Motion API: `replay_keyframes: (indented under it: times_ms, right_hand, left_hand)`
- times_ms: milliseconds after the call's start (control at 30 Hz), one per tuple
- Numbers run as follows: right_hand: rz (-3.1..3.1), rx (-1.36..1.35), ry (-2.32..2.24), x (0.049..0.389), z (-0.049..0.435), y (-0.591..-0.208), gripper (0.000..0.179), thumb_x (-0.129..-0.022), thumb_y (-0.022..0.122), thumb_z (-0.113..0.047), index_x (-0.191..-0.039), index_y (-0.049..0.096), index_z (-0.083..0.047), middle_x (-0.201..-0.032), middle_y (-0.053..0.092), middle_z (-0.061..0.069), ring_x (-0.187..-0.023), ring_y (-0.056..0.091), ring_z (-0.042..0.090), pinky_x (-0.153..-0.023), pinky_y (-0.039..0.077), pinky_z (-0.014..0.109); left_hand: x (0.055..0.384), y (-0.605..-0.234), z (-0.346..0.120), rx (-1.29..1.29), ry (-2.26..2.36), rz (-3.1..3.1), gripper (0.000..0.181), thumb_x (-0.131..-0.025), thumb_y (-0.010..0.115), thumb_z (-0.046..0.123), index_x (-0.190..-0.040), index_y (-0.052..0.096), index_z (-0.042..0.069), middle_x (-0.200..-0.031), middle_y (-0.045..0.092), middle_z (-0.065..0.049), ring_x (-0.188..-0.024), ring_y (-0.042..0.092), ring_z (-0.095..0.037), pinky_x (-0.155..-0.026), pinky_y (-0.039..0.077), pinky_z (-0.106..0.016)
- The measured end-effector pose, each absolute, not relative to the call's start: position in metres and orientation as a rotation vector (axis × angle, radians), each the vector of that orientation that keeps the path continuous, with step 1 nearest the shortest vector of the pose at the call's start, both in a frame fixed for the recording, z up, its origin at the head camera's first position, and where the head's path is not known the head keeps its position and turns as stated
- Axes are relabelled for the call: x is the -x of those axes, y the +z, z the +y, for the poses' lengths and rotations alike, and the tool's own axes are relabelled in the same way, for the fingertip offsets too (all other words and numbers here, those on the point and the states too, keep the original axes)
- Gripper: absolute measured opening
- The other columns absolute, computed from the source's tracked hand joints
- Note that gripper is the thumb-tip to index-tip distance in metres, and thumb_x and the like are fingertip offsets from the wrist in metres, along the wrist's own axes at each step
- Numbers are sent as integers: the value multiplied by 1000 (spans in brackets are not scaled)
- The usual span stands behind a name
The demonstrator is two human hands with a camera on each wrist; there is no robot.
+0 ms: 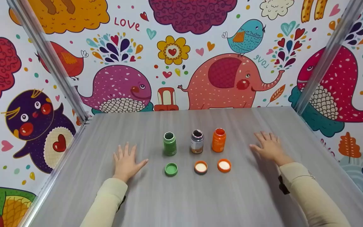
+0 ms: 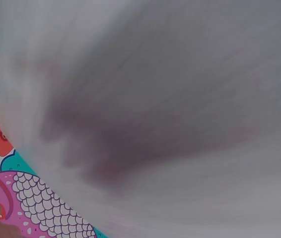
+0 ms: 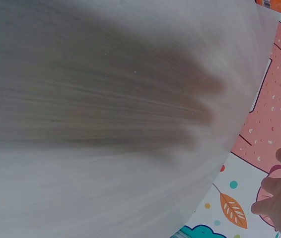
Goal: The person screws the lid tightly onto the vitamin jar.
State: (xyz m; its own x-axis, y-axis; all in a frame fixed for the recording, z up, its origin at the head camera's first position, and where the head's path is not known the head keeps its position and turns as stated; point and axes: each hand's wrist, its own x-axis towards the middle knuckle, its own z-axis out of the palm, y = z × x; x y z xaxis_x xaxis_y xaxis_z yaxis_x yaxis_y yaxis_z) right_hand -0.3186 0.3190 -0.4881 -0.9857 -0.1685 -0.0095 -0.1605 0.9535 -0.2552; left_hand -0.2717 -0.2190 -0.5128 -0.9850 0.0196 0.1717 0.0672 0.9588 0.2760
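Grey wood-grain tabletop [image 1: 200, 201] bears 3 uncapped upright bottles, left to right: green plastic [image 1: 170, 145], grey labelled plastic [image 1: 197, 144], orange plastic [image 1: 219, 141]. On their near side lie 3 round caps: green [image 1: 171, 169], dark with orange rim [image 1: 200, 167], orange [image 1: 224, 165]. Left hand [image 1: 126, 162] and right hand [image 1: 270, 148] flank them, each grip released, fingers spread (neither touches anything capped or uncapped). Seemingly a pause between steps; the next move probably calls for steadying 1 bottle and pinching its cap.

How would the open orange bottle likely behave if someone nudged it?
The orange bottle would probably tip if pushed high, being taller than wide. Its round sides suggest it could roll once down. It stands uncapped, so any contents might spill.
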Motion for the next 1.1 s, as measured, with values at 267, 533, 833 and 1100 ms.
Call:
replay_keyframes:
  times_ms: [267, 533, 833, 1100]
  right_hand:
    - [3057, 241, -379, 317, 320, -487, 91, -81, 34, -72, -144, 24, -7, -145, 18, 28, -129, 8, 53, -101, -1, 67]
    - [3090, 293, -374, 314, 313, -487, 86, -84, 35, -69, -143, 27, -6, -144, 22, 28, -128, 13, 53, -101, 4, 67]
    - [3133, 359, -370, 315, 293, -488, 79, -86, 43, -60, -141, 32, -4, -142, 29, 28, -127, 21, 51, -102, 11, 65]
    - [3210, 564, -504, 309, 265, -487, 64, -85, 59, -41, -133, 44, -1, -132, 44, 24, -121, 35, 45, -101, 20, 62]
  left_hand:
    - [271, -510, -218, 67, -434, -2960, 83, -81, 57, 56, -139, 34, 2, -146, 20, -27, -133, 8, -50, -101, 7, -67]
    - [271, -509, -218, 62, -432, -2970, 83, -81, 56, 56, -140, 33, 2, -146, 19, -27, -133, 8, -51, -102, 7, -67]
    - [272, -510, -213, 74, -449, -2963, 83, -81, 56, 55, -140, 32, 2, -146, 20, -27, -132, 10, -51, -101, 9, -67]
    - [273, -511, -201, 86, -483, -2948, 82, -81, 57, 55, -139, 34, 1, -145, 25, -25, -132, 13, -50, -102, 13, -65]
